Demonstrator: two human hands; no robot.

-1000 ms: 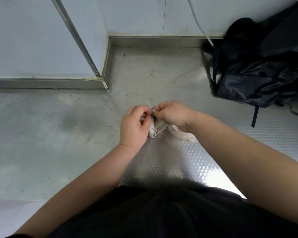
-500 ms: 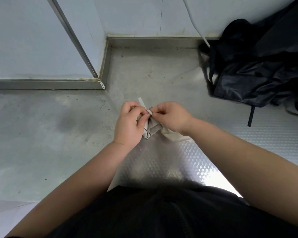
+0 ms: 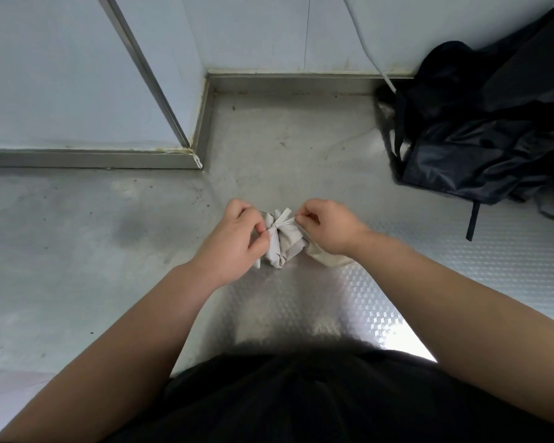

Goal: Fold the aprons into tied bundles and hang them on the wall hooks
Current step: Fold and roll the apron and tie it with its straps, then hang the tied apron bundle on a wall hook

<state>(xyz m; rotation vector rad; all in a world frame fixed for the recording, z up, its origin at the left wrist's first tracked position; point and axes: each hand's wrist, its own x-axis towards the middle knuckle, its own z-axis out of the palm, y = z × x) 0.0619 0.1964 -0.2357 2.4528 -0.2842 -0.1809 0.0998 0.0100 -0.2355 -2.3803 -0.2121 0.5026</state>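
A light grey apron rolled into a small bundle (image 3: 282,244) sits between my hands above the metal floor. Its strap crosses the top of the bundle in a knot (image 3: 277,223), with one short end sticking up. My left hand (image 3: 237,238) pinches the strap end on the bundle's left side. My right hand (image 3: 327,225) pinches the other strap end on the right. The strap is pulled taut between the two hands. A loose fold of the apron hangs under my right wrist.
A dark crumpled heap of fabric with a hanging strap (image 3: 480,142) lies at the right against the wall. Pale wall panels with a metal skirting (image 3: 288,81) form a corner ahead. The embossed metal floor (image 3: 301,302) runs beneath me.
My hands have moved apart sideways, drawing the strap ends outward. The bundle, hidden between the hands before, now shows with the knot on top.
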